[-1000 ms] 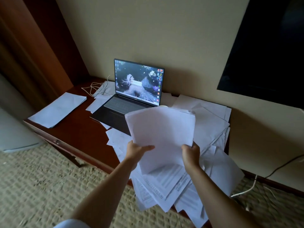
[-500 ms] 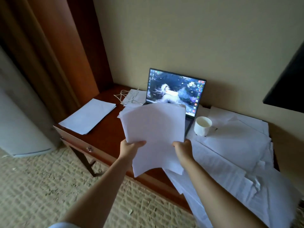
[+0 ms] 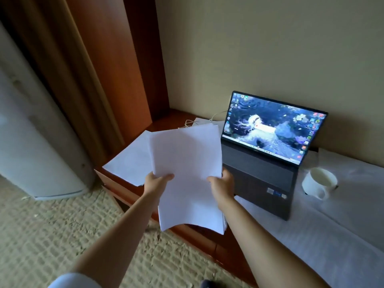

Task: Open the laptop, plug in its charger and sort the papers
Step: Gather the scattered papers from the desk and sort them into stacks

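— What were the hands doing?

— Both gripped one stack of white sheets (image 3: pixel 187 173), raised off the desk (image 3: pixel 128 196). The left hand (image 3: pixel 156 181) pinched its left edge, thumb lying over the front; the right hand (image 3: pixel 223 183) clasped the right edge the same way. The stack's lower end sagged below the two hands, past the desk's front edge.

— And the other papers?

— A neat pile (image 3: pixel 129 161) lay flat on the desk just beyond the left hand, partly hidden behind the held stack. Loose sheets (image 3: pixel 324 231) covered the desk to the right of the right forearm.

— The laptop?

— The laptop (image 3: pixel 268 150) stood open just past the right hand, screen lit, its base resting partly on those loose sheets. A white cup (image 3: pixel 319 181) sat on the paper further right of it.

— The charger?

— A white cable (image 3: pixel 192 122) lay coiled beyond the top of the held stack, left of the screen. Whether it was plugged into the laptop, I couldn't tell.
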A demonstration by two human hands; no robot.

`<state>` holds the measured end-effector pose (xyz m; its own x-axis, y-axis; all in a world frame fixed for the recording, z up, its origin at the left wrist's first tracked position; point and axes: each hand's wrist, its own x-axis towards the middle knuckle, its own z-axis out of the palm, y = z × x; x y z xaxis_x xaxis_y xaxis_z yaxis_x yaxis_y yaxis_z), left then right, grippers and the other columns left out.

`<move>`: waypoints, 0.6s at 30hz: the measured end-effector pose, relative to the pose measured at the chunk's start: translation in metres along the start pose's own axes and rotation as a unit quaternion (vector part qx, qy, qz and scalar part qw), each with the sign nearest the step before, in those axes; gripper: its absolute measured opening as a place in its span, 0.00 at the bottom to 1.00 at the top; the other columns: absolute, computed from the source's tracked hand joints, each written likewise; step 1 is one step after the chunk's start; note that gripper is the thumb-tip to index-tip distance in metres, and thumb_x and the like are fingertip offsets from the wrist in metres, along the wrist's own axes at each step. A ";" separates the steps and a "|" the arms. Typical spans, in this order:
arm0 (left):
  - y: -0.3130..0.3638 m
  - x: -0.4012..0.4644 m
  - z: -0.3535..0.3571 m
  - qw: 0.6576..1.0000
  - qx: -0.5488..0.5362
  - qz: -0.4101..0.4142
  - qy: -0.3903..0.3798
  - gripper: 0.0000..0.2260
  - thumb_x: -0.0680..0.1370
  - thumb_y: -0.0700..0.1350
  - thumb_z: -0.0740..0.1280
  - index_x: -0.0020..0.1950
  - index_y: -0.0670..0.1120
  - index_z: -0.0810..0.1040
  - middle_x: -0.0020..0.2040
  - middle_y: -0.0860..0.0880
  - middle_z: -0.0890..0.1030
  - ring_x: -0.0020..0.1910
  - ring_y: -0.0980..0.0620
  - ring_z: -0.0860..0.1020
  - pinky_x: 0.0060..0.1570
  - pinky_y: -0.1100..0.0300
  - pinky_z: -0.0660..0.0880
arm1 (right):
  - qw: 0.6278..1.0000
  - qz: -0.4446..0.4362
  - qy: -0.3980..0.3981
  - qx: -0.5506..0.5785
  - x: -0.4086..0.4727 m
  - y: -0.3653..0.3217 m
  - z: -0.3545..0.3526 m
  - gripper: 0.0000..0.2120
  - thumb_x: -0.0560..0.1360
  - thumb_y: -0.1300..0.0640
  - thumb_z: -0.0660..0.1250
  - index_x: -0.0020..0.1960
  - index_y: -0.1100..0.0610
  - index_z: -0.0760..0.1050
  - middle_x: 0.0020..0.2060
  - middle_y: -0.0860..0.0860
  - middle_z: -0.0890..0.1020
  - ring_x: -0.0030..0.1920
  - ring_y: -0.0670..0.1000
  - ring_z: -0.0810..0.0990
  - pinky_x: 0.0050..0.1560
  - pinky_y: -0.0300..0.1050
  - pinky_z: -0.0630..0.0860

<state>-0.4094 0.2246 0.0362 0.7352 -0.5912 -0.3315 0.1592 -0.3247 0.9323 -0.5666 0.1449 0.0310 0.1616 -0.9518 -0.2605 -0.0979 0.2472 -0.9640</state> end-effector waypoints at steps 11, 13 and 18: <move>0.022 0.127 -0.042 0.994 0.101 -0.004 0.051 0.05 0.78 0.39 0.63 0.53 0.46 0.72 0.50 0.44 0.77 0.47 0.44 0.76 0.47 0.54 0.73 | 0.997 0.069 -0.013 0.033 0.088 -0.006 0.112 0.13 0.68 0.71 0.64 0.50 0.58 0.75 0.43 0.55 0.81 0.40 0.54 0.79 0.34 0.39 0.72; 0.028 0.152 -0.050 0.992 0.120 0.003 0.047 0.06 0.78 0.39 0.63 0.55 0.47 0.73 0.51 0.45 0.78 0.49 0.43 0.77 0.46 0.54 0.75 | 0.997 0.071 0.000 0.022 0.098 -0.004 0.134 0.13 0.69 0.70 0.64 0.50 0.56 0.74 0.44 0.53 0.81 0.41 0.53 0.78 0.37 0.40 0.72; 0.036 0.227 -0.078 0.985 0.168 0.024 0.010 0.14 0.76 0.38 0.65 0.61 0.42 0.76 0.53 0.43 0.80 0.46 0.45 0.79 0.33 0.62 0.73 | 0.994 0.086 0.058 -0.016 0.118 0.005 0.198 0.17 0.71 0.69 0.63 0.58 0.57 0.73 0.50 0.53 0.80 0.45 0.53 0.77 0.42 0.40 0.71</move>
<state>-0.1853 0.1369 0.0054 0.7503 -0.5983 -0.2811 -0.1018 -0.5248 0.8451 -0.3539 0.0698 -0.0149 0.0261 -0.9109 -0.4118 -0.1455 0.4041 -0.9031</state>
